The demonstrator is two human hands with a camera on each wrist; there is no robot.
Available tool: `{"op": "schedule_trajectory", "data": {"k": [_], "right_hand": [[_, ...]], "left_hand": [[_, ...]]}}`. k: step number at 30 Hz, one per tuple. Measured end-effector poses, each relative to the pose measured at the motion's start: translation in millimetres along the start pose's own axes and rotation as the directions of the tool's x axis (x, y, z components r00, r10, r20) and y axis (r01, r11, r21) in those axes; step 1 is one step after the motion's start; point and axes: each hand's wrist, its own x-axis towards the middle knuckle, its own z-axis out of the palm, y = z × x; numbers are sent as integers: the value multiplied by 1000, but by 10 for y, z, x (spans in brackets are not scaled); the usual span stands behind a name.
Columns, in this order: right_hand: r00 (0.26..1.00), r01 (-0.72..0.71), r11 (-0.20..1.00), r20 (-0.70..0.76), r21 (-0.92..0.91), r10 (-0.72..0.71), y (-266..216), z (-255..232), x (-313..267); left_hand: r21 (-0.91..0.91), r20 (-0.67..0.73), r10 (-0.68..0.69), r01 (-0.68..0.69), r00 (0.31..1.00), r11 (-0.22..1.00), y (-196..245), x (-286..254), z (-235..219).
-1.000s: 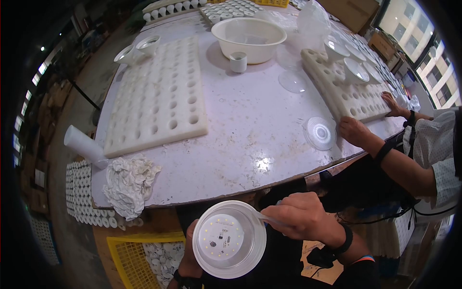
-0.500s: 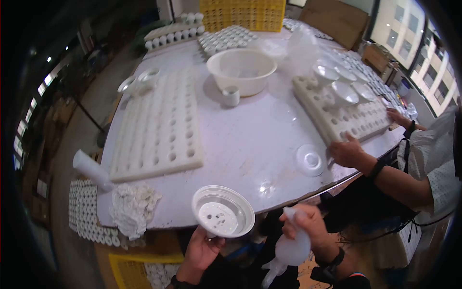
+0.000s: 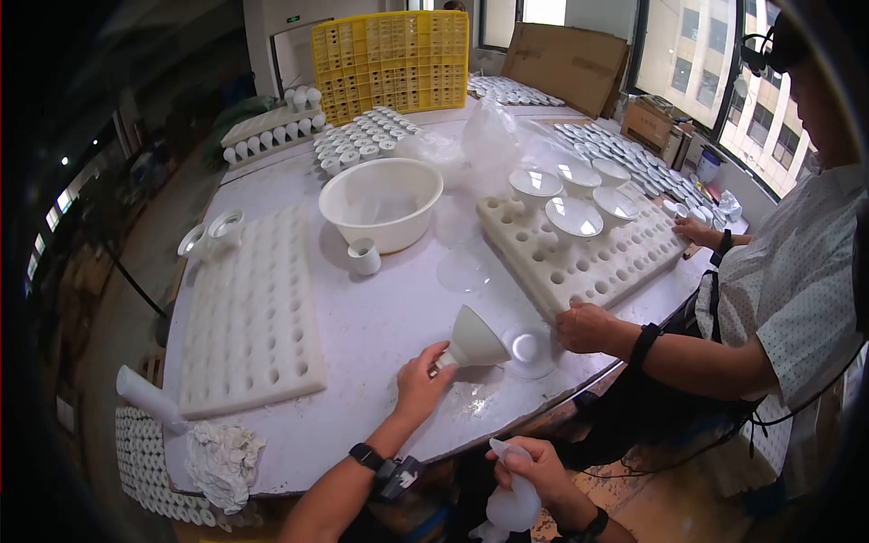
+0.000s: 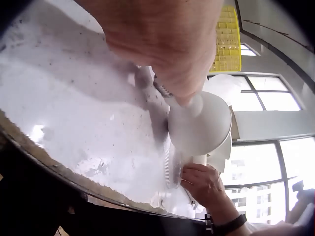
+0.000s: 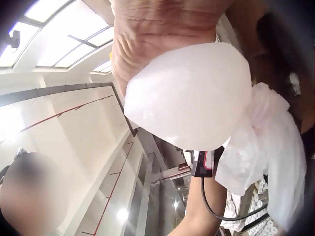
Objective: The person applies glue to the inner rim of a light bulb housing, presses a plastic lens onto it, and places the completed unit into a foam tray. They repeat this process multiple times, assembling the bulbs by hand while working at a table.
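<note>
My left hand [image 3: 424, 385] grips a white cone-shaped lamp housing [image 3: 475, 342] by its narrow base, tipped on its side with the wide mouth facing right and down. It is over the table close to a round clear lens cover [image 3: 531, 351]. In the left wrist view the housing's pale outer wall [image 4: 202, 123] shows beyond my hand. My right hand [image 3: 539, 471] holds a bulging, translucent white plastic bag [image 3: 514, 509] in front of the table edge. The right wrist view shows the bag [image 5: 192, 98] full against the palm, its loose gathered end hanging free.
Another person's hand [image 3: 584, 328] rests at the corner of a holed foam board [image 3: 511, 262] bearing several lamp housings [image 3: 575, 217]. A longer holed board [image 3: 244, 317] lies left. Behind are a white basin [image 3: 380, 231], a small white cup-like piece [image 3: 364, 257] and a yellow crate [image 3: 389, 68].
My left hand has carried the housing forward over the table and turned it from mouth-up onto its side. My right hand has drawn back from the housing's rim with the bag.
</note>
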Motion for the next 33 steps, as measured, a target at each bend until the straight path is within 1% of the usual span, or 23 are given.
{"op": "schedule_trajectory", "data": {"k": [1,3,4,6,8,10,11,13,14,16,18,19,20,21,22,24,25,27,28,29,30,32,33], "right_hand": [[1000,-1,1000,1,-2,1,12,-8,20],[999,-5,981,-35,193,12,45,2,94],[1000,-7,982,-22,189,12,65,23,142],[988,52,872,-150,487,25,144,77,295],[971,108,817,-236,566,35,359,-21,534],[996,84,698,-79,712,-40,436,12,762],[999,52,699,-33,713,-41,406,129,872],[988,88,899,-152,430,-24,296,319,1010],[990,85,900,-137,427,-29,289,404,1130],[958,174,982,-219,-71,-185,376,571,1468],[948,223,967,-204,-120,-244,485,692,1669],[907,333,844,-102,-421,-408,511,736,1740],[851,415,618,44,-668,-523,533,765,1798],[906,337,690,22,-641,-422,578,771,1800],[908,320,691,2,-648,-419,582,792,1808],[897,380,632,102,-676,-431,579,765,1756],[919,320,624,75,-713,-387,593,710,1766],[936,280,682,33,-675,-351,525,699,1764],[936,285,712,25,-641,-352,499,725,1751],[937,281,738,8,-613,-350,500,728,1731],[939,282,763,1,-582,-345,502,730,1725],[937,265,765,-30,-587,-347,512,747,1722],[946,243,776,-35,-582,-322,495,760,1713]], "left_hand": [[-1,-2,0,0,1000,1000,1,36,52],[375,-43,178,-149,983,915,46,88,145],[380,-55,178,-144,982,914,51,109,157],[233,-12,77,-73,997,970,31,104,119],[185,-48,157,-146,986,972,-18,-18,-25],[265,-157,373,-325,914,908,-179,-176,-258],[299,-184,374,-311,909,902,-182,-264,-444],[-77,-91,-17,10,996,997,-49,-491,-798],[-72,-106,-13,5,994,997,-23,-546,-983],[-415,92,-245,261,965,872,-6,-647,-1374],[-420,84,-219,234,972,877,4,-659,-1705],[-408,31,-254,245,967,880,10,-623,-1869],[-398,-20,-287,256,958,881,-5,-565,-2033],[-397,-86,-276,221,957,891,-68,-484,-2199],[-397,-142,-268,193,953,897,-148,-387,-2362],[-390,-268,-267,149,926,909,-400,-102,-2709],[-394,-338,-316,172,886,903,-454,78,-2861],[-402,-405,-328,156,853,902,-766,444,-3185],[-308,-439,-339,215,832,927,-900,631,-3338],[-232,-488,-261,165,833,959,-1268,825,-3516],[-176,-552,-264,199,791,964,-1401,1007,-3630],[167,-659,-67,232,749,958,-2091,1391,-4056],[319,-685,80,200,724,926,-2233,1535,-4184]]}}
